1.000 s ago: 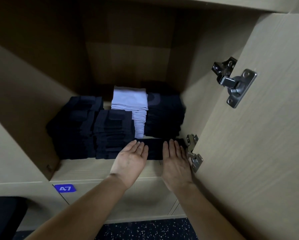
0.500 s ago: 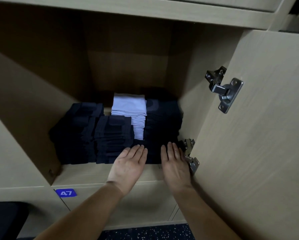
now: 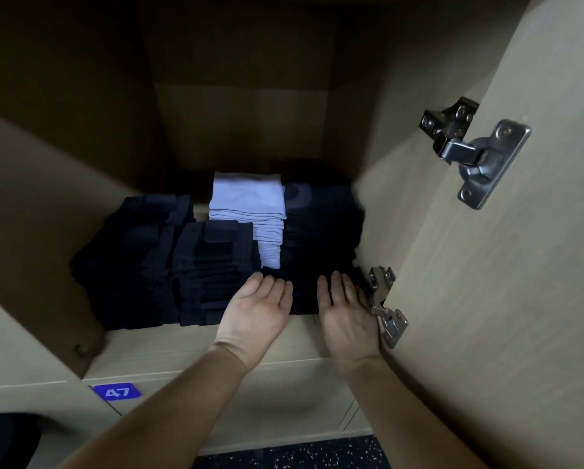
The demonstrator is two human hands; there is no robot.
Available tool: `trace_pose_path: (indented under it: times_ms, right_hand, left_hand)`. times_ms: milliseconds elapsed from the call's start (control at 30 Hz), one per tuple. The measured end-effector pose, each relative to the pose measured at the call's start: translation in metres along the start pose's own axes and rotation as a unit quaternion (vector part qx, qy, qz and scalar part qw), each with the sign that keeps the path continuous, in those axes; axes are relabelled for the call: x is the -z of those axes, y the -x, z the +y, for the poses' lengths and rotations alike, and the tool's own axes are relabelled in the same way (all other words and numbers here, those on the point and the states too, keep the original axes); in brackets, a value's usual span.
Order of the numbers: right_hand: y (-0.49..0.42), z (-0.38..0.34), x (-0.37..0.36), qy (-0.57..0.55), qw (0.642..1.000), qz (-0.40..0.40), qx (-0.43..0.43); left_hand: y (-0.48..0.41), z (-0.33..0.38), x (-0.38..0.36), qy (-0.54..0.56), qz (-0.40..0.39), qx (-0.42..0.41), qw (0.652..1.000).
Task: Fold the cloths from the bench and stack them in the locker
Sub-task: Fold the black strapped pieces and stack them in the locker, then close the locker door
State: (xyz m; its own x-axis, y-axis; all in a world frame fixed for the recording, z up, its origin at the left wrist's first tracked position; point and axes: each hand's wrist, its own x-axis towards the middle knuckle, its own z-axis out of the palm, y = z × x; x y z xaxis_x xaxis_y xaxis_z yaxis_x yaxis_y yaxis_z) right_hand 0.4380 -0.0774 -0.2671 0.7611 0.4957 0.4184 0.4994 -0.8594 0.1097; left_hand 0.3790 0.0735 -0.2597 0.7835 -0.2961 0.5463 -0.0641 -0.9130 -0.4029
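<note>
Left hand (image 3: 255, 311) and right hand (image 3: 346, 314) are pressing flat, fingers straight, on the dark folded cloth (image 3: 305, 292) at the front right corner of the locker shelf (image 3: 189, 346).

The person is showing only two arms, both bare from the near edge of the view to the fingertips. The left forearm (image 3: 168, 411) is showing at the near left, narrowing to a wrist with a faint crease line across it, and the left hand (image 3: 255, 313) is wearing nothing. The right forearm (image 3: 415, 411) is showing at the near right, and the right hand (image 3: 346, 319) is likewise bare. Dim light is leaving the nails and finer detail too blurred to tell.
</note>
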Motion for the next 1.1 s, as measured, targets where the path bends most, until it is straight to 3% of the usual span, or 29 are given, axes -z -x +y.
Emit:
trace_pose_path:
  times_ms: [367, 500, 733, 900, 1100]
  right_hand:
    - [-0.007, -0.002, 0.000, 0.028, 0.999, -0.044, -0.003]
    - [-0.003, -0.008, 0.017, 0.011, 1.000, -0.011, 0.004]
    - [0.011, -0.024, 0.087, -0.068, 0.997, -0.044, 0.009]
    - [0.043, -0.030, 0.156, -0.058, 0.998, 0.004, 0.003]
    - [0.118, -0.032, 0.236, -0.069, 0.997, 0.017, 0.009]
  left_hand:
    - [-0.003, -0.006, 0.008, -0.004, -0.036, 0.001, 0.999]
    - [0.003, -0.010, 0.034, 0.037, -0.065, 0.032, 0.997]
    - [0.018, -0.021, 0.112, 0.080, -0.186, 0.135, 0.970]
    - [0.047, -0.015, 0.195, 0.084, -0.207, 0.180, 0.958]
    - [0.086, 0.019, 0.292, 0.138, -0.176, 0.227, 0.948]
